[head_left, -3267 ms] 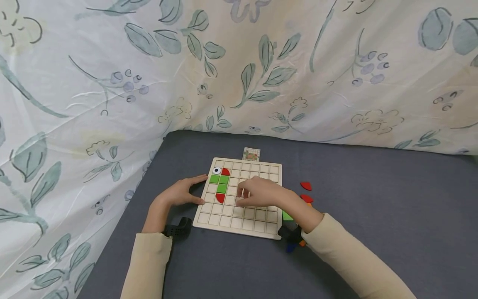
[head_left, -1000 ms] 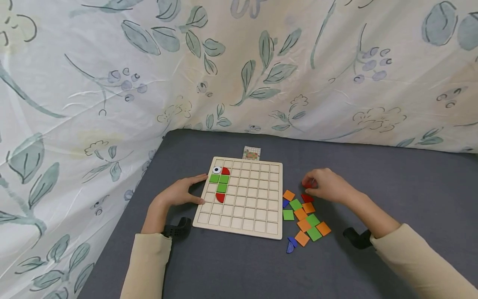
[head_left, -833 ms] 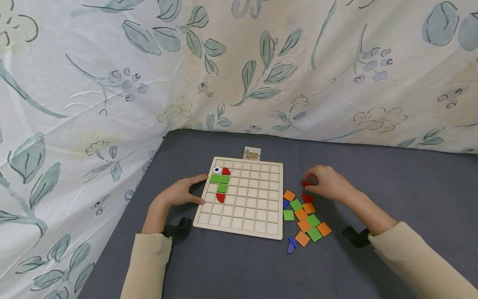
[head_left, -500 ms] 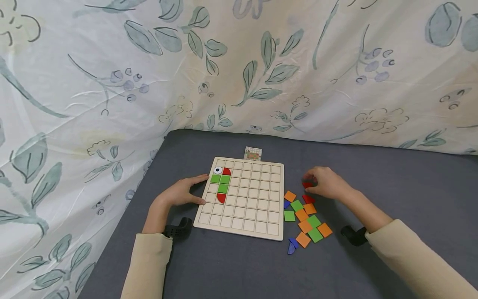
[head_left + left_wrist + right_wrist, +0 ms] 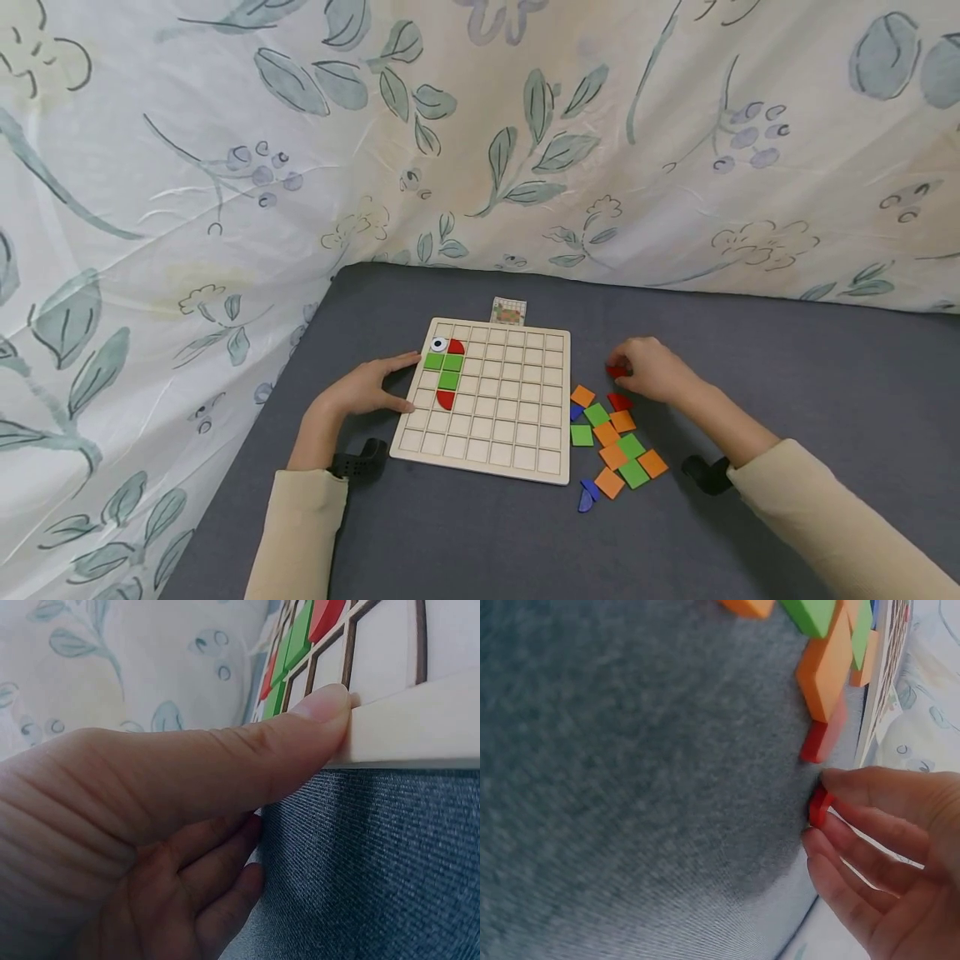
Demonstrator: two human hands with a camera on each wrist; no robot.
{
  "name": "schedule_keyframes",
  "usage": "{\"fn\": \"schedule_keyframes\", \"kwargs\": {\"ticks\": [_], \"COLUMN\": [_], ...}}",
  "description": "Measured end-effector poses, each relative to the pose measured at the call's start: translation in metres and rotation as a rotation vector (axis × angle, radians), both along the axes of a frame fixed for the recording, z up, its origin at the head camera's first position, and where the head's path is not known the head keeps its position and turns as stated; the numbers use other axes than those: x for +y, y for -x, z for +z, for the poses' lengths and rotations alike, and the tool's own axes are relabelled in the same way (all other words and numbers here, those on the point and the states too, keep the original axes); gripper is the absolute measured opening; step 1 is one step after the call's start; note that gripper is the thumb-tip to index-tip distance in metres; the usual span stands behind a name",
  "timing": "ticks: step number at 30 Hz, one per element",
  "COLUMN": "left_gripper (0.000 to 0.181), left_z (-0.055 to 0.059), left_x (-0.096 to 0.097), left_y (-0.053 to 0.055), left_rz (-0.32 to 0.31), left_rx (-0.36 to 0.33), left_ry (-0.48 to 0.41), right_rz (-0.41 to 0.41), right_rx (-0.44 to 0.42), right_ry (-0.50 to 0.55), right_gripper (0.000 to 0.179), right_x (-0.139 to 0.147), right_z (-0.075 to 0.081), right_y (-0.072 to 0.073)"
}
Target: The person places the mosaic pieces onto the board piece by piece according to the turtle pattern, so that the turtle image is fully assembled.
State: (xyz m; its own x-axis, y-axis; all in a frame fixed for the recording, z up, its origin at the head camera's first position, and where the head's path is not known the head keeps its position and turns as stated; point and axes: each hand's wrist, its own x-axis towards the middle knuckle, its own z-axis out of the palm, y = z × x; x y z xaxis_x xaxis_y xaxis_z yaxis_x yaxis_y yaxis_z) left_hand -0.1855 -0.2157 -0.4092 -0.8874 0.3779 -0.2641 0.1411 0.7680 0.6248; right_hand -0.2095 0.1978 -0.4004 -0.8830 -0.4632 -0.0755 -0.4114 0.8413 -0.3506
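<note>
A wooden grid board [image 5: 510,408] lies on the table. In its left columns sit a white eye tile [image 5: 438,344], two red quarter-round tiles [image 5: 446,400] and three green square tiles [image 5: 448,380]. My left hand [image 5: 362,389] has its thumb and forefinger spread along the board's left edge; in the left wrist view the thumb [image 5: 247,757] presses against the rim. Right of the board, my right hand [image 5: 652,369] pinches a loose red quarter-round tile [image 5: 819,807] between thumb and fingers, low over the cloth. Another red tile [image 5: 619,402] lies just nearer.
Several loose orange [image 5: 613,455] and green [image 5: 633,473] square tiles lie in a cluster right of the board, with small blue tiles [image 5: 586,500] beside it. A small picture card [image 5: 509,311] lies behind the board. Patterned fabric [image 5: 480,150] hangs beyond the table's far edge.
My right hand has gone from over the board to the loose red tiles at the right, where its fingers work at one of them. The left hand stays at the board's edge.
</note>
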Motion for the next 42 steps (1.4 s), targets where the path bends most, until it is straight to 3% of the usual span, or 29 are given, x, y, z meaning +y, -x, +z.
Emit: {"fn": "schedule_keyframes", "kwargs": {"ticks": [6, 13, 17, 30, 42], "left_gripper": [0.085, 0.085, 0.085, 0.085, 0.086], "left_z": [0.001, -0.001, -0.002, -0.002, -0.001], "left_x": [0.0, -0.001, -0.001, -0.002, -0.001], "left_y": [0.0, 0.0, 0.001, 0.001, 0.001], "left_rz": [0.002, 0.001, 0.001, -0.007, 0.003], "left_rx": [-0.001, 0.001, 0.0, 0.003, 0.002], "left_ry": [-0.003, 0.0, -0.006, -0.009, -0.012], "right_rz": [0.022, 0.058, 0.058, 0.048, 0.043], "right_rx": [-0.056, -0.209, -0.23, -0.166, -0.109], "right_ry": [-0.018, -0.018, -0.022, 0.017, 0.069], "right_gripper": [0.02, 0.011, 0.011, 0.011, 0.009], "right_x": [0.0, 0.001, 0.001, -0.01, -0.037], "right_z": [0.01, 0.029, 0.034, 0.035, 0.033], "right_y": [0.001, -0.001, 0.0, -0.001, 0.0]}}
